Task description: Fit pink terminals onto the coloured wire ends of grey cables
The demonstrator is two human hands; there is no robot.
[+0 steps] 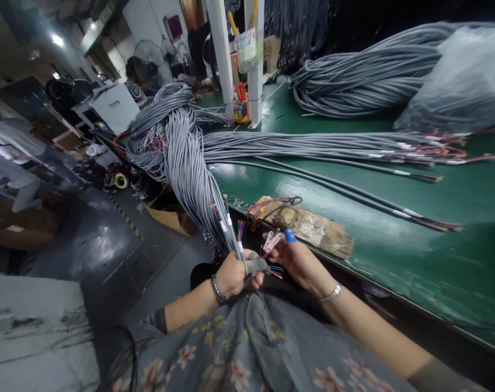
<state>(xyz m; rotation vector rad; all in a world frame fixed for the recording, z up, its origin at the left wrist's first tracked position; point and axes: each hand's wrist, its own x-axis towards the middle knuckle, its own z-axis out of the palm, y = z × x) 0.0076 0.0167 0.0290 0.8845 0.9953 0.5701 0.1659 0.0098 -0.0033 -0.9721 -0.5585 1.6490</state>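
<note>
The grey cable bundle [190, 163] is held in the left hand [231, 275], whose fingers are closed tight around it just below its stripped end. From these fingers the bundle rises up and away to the left, over the edge of the green table [394, 261]. Thin coloured wire ends [241, 228] stand out just above the closed fingers. Just beside them, to the right, a small pale pink piece [272, 240] is pinched between the fingertips of the right hand [298, 261]; a blue finger cover [290, 235] is worn on one of these fingertips. Beyond the right fingers a worn brown board [313, 226] lies at the table edge. Farther away, long grey cables [313, 144] are laid across the table, and a large cable coil [365, 71] is seen behind them. Below both hands a flowered cloth [251, 348] is spread
</note>
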